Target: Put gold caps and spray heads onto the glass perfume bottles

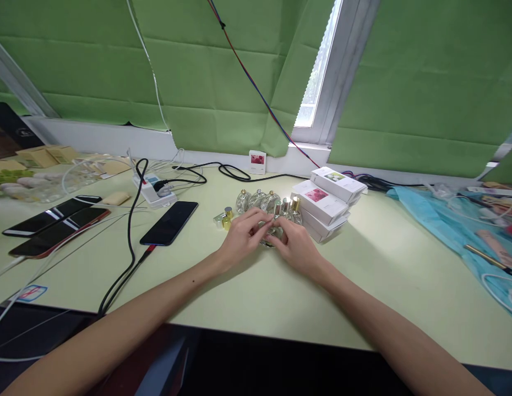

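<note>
A clear glass perfume bottle stands on the table, mostly covered by my fingers. My left hand holds it from the left, fingers closed around its upper part. From the other side my right hand pinches near its top, fingertips meeting the left ones. Just behind are round glass bottles with no large caps on. Beside them stand bottles with shiny silver and gold caps. Loose gold and silver caps sit left of my left hand. What lies between my fingertips is hidden.
White boxes with flower pictures are stacked to the right; one small box leans at the wall. A phone, more phones, a power strip and cables lie left. Blue plastic sheeting carries clutter at right.
</note>
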A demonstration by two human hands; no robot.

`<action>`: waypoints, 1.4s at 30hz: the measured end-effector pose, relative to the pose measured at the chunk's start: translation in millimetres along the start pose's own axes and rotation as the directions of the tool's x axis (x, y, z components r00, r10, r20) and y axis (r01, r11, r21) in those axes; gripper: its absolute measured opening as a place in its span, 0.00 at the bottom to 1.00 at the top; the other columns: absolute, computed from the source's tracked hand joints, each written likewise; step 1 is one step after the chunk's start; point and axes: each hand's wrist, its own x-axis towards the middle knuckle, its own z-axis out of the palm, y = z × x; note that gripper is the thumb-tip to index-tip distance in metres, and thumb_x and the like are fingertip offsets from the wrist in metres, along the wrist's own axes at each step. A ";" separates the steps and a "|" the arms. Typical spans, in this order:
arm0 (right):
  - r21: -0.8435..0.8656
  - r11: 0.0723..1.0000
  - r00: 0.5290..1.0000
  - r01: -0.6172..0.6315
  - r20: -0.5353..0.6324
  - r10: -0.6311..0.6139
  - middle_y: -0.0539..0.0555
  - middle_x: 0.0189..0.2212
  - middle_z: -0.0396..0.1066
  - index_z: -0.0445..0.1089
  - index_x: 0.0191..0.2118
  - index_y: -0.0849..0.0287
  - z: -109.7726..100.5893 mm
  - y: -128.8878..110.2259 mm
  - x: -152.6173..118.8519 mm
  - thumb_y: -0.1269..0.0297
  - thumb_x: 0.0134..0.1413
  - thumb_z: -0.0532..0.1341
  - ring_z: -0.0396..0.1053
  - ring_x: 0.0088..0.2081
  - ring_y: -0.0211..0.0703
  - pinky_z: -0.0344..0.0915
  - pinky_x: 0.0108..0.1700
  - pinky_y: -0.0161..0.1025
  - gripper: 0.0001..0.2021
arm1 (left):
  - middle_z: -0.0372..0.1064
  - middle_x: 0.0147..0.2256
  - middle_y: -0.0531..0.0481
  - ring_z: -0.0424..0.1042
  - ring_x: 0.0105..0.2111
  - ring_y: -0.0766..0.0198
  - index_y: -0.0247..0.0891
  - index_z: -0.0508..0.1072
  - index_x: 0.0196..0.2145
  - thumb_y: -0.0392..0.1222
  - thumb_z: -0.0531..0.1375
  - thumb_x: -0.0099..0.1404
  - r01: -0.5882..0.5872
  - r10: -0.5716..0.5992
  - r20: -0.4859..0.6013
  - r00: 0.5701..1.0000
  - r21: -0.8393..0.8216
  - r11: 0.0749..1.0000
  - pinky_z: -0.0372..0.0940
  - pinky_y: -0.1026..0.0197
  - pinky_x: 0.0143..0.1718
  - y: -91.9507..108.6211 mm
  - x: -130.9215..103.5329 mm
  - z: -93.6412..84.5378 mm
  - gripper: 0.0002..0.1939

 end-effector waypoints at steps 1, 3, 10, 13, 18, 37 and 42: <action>0.000 1.000 1.000 -0.001 0.001 0.001 0.48 0.25 0.70 0.69 0.41 0.57 -0.1 -0.2 0.1 0.63 0.65 0.63 0.67 0.27 0.42 0.61 0.34 0.37 0.04 | 0.74 0.39 0.48 0.68 0.25 0.70 0.39 0.77 0.43 0.37 0.59 0.74 0.002 -0.002 -0.001 1.000 -0.004 1.000 0.66 0.65 0.25 -0.4 -0.2 0.2 0.07; -0.002 1.000 1.000 -0.004 0.002 0.004 0.48 0.25 0.69 0.69 0.41 0.57 -0.2 -0.5 0.3 0.64 0.65 0.63 0.67 0.27 0.42 0.61 0.34 0.37 0.04 | 0.74 0.39 0.48 0.69 0.26 0.70 0.38 0.77 0.43 0.37 0.59 0.74 -0.005 0.004 -0.005 1.000 -0.008 1.000 0.66 0.65 0.26 -0.6 -0.3 0.6 0.07; 0.005 1.000 1.000 -0.008 0.006 0.008 0.47 0.24 0.68 0.69 0.41 0.57 -0.4 -0.9 0.3 0.64 0.65 0.64 0.65 0.26 0.42 0.61 0.35 0.37 0.04 | 0.75 0.38 0.48 0.71 0.28 0.68 0.38 0.77 0.42 0.35 0.59 0.73 -0.033 0.033 -0.010 0.999 0.004 0.999 0.66 0.66 0.26 2.2 1.3 0.6 0.06; 0.004 1.000 1.000 -0.008 0.002 0.008 0.47 0.24 0.68 0.69 0.41 0.57 -0.2 -0.7 0.1 0.64 0.65 0.63 0.65 0.26 0.42 0.61 0.35 0.37 0.04 | 0.75 0.37 0.48 0.72 0.30 0.67 0.37 0.77 0.42 0.33 0.59 0.73 -0.062 0.062 -0.014 0.998 0.007 0.998 0.66 0.66 0.27 1.3 2.0 1.0 0.06; -0.007 1.000 1.000 -0.012 0.005 0.012 0.47 0.24 0.67 0.69 0.41 0.57 -0.6 -1.1 -0.4 0.63 0.65 0.63 0.65 0.26 0.41 0.60 0.34 0.36 0.04 | 0.76 0.38 0.47 0.72 0.31 0.67 0.37 0.77 0.42 0.31 0.58 0.72 -0.097 0.097 -0.002 0.995 0.017 0.995 0.66 0.66 0.27 -0.1 2.8 0.8 0.07; 0.005 1.000 1.000 -0.002 0.000 0.002 0.45 0.22 0.64 0.69 0.41 0.58 -0.4 -0.5 0.0 0.64 0.64 0.64 0.62 0.25 0.39 0.58 0.32 0.35 0.04 | 0.77 0.38 0.48 0.72 0.30 0.68 0.37 0.78 0.40 0.33 0.60 0.71 -0.006 0.003 -0.051 0.999 -0.066 0.998 0.64 0.68 0.24 -1.2 0.8 5.0 0.06; 0.006 1.000 1.000 -0.003 0.002 0.003 0.45 0.22 0.64 0.69 0.41 0.58 0.1 -0.3 -0.1 0.64 0.64 0.64 0.62 0.24 0.39 0.58 0.33 0.35 0.04 | 0.77 0.37 0.48 0.72 0.31 0.67 0.38 0.78 0.39 0.34 0.60 0.71 0.005 -0.010 -0.070 0.998 -0.083 0.997 0.63 0.68 0.23 -2.3 -0.7 7.2 0.05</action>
